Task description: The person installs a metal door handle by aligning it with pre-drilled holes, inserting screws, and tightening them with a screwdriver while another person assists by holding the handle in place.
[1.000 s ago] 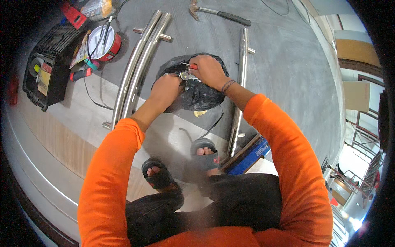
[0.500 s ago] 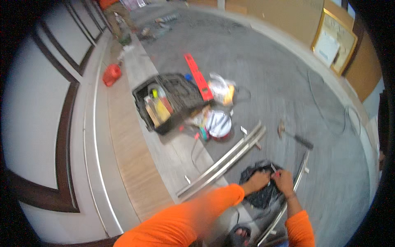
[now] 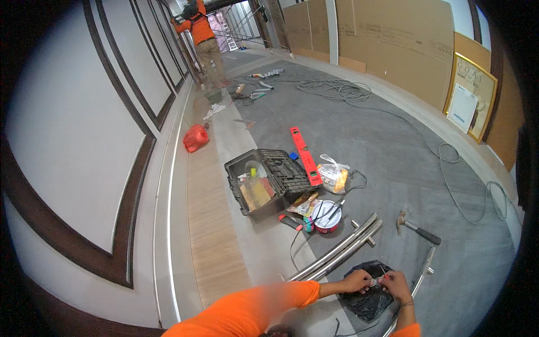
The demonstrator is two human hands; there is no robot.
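Note:
My left hand (image 3: 355, 281) is closed on a small metal fitting (image 3: 372, 281) above a crumpled black plastic bag (image 3: 365, 306) at the lower right. Beside it, my right hand (image 3: 397, 285) is closed round a small red-handled tool (image 3: 386, 277) with a thin metal shaft. Two steel pull handles (image 3: 337, 253) lie side by side left of the bag, and another (image 3: 418, 278) lies to its right. A hammer (image 3: 425, 233) lies above that handle.
An open black toolbox (image 3: 236, 177), red level (image 3: 306, 156), white tub (image 3: 327, 215) and red bundle (image 3: 196, 138) lie ahead. Cable coils (image 3: 331, 90) cross the floor. A co-worker (image 3: 202, 28) stands by the panelled wall (image 3: 73, 129). Cardboard (image 3: 393, 50) and a gold frame (image 3: 471, 96) line the right.
The view has swung up from my feet and lap to the corridor, so my hands now appear lower right. Both hands are still closed on the fitting and tool over the bag.

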